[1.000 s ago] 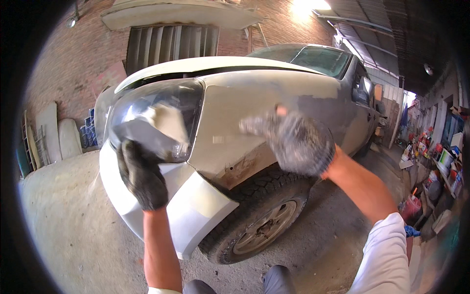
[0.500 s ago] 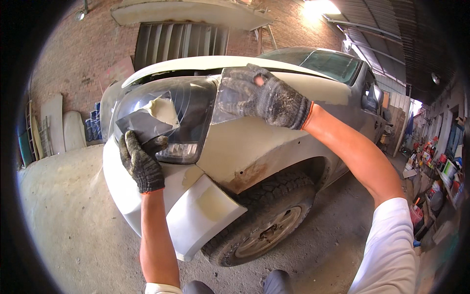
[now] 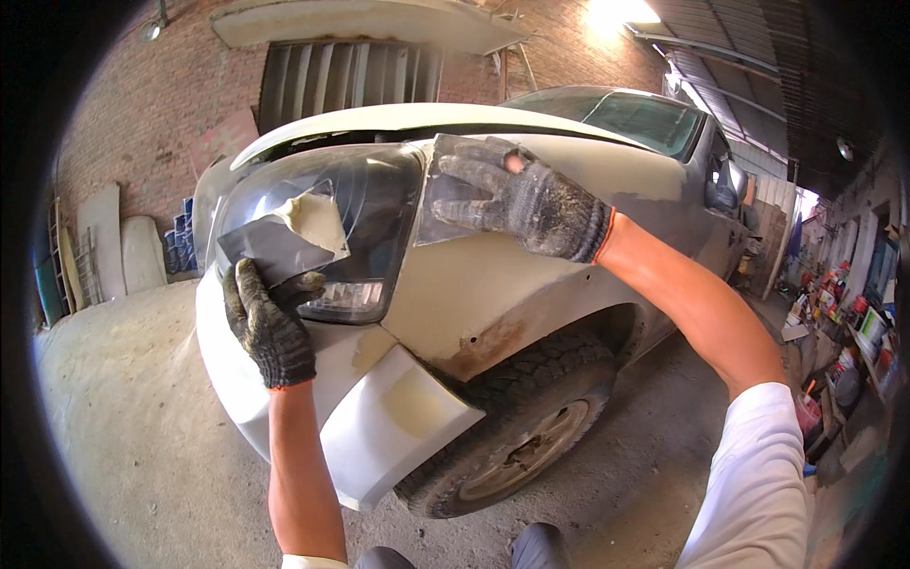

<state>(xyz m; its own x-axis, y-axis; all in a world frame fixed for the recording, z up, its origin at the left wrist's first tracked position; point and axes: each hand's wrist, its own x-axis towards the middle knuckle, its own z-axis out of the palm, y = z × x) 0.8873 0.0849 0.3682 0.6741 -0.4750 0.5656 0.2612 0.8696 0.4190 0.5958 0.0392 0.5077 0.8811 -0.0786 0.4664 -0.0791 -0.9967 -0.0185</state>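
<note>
My left hand [image 3: 267, 322], in a dark, stained knit glove, is closed on a thin dark plate [image 3: 275, 251] in front of the headlight [image 3: 365, 204]. A lump of cream putty [image 3: 318, 226] sits on that plate. My right hand [image 3: 540, 199], gloved alike, lies with fingers spread over a thin grey spreader sheet [image 3: 438, 216], which it holds against the front fender [image 3: 445, 284] beside the headlight. A bare fingertip shows through a hole in the right glove. The right thumb is hidden. Cream filler covers much of the fender, with a rusty brown patch near the wheel arch.
The hood [image 3: 379, 119] is slightly raised. Below the fender, the bumper corner [image 3: 403, 427] juts out beside the front wheel [image 3: 517, 446]. Cans and clutter [image 3: 858, 332] line the right wall; boards [image 3: 100, 237] lean on the brick wall at left.
The view has shifted slightly. My right hand and wrist have moved a little right and down, still on the sheet. My left hand has sunk a little, along with the plate and putty.
</note>
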